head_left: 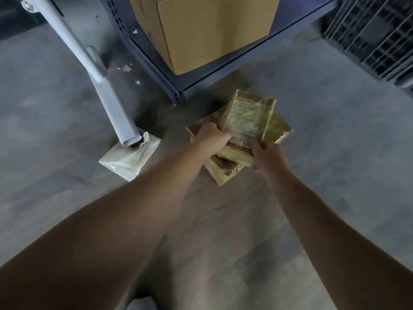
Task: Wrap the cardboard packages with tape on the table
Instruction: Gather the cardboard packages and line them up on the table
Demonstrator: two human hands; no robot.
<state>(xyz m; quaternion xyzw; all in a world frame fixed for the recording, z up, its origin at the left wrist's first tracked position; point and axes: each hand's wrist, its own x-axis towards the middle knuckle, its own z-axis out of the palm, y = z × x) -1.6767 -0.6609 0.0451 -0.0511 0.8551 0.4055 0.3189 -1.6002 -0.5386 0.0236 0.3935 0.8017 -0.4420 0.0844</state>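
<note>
A small pile of flat cardboard packages (279,128), shiny with clear tape, lies on the concrete floor below the corner of a shelf. The top package (248,115) is tilted up with its taped face toward me. My left hand (212,139) grips its near left edge, fingers curled under it. My right hand (268,155) holds its near right corner, thumb on top. A lower package (225,171) sticks out toward me between my wrists. No tape roll is in view.
A dark blue metal shelf (176,95) holds a large cardboard box (212,30). A grey table leg (105,95) stands on a pale taped packet (129,159) at left. A black plastic crate (375,39) sits at the top right. Bare concrete floor surrounds the pile.
</note>
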